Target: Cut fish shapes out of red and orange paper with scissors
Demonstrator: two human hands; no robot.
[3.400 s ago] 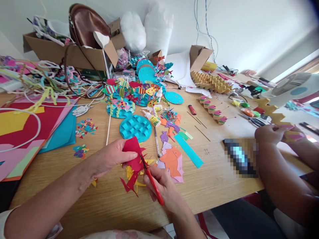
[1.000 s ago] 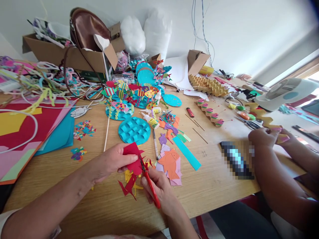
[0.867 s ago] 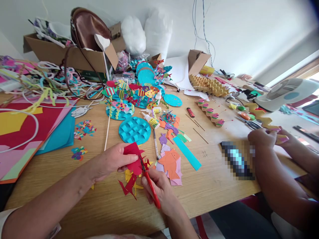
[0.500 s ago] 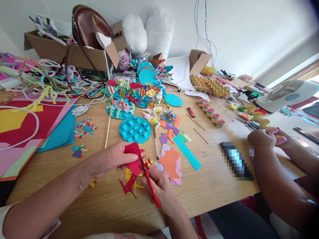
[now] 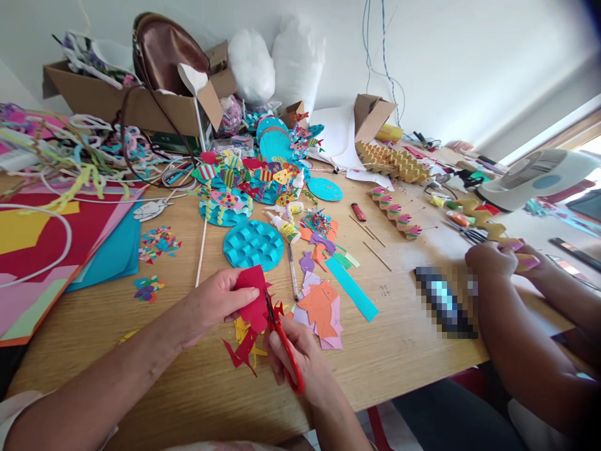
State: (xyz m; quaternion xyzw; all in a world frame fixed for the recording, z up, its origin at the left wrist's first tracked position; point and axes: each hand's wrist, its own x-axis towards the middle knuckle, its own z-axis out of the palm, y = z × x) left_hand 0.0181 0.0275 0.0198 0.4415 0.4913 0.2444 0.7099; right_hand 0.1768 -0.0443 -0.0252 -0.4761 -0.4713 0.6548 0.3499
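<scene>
Scissors (image 5: 280, 330) are now spreading wider in the right hand (image 5: 303, 351), biting at red paper (image 5: 255, 308) the left hand (image 5: 216, 300) is pinching, red scraps (image 5: 243, 355) already lying below, cutting seemingly unfinished.

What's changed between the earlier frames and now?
Scissors handles spread wider. More jagged red offcut shows by the right hand. Nothing taken or let go: left hand still holds the red paper, right the scissors. Orange fish, pen, lighter stayed put.
</scene>
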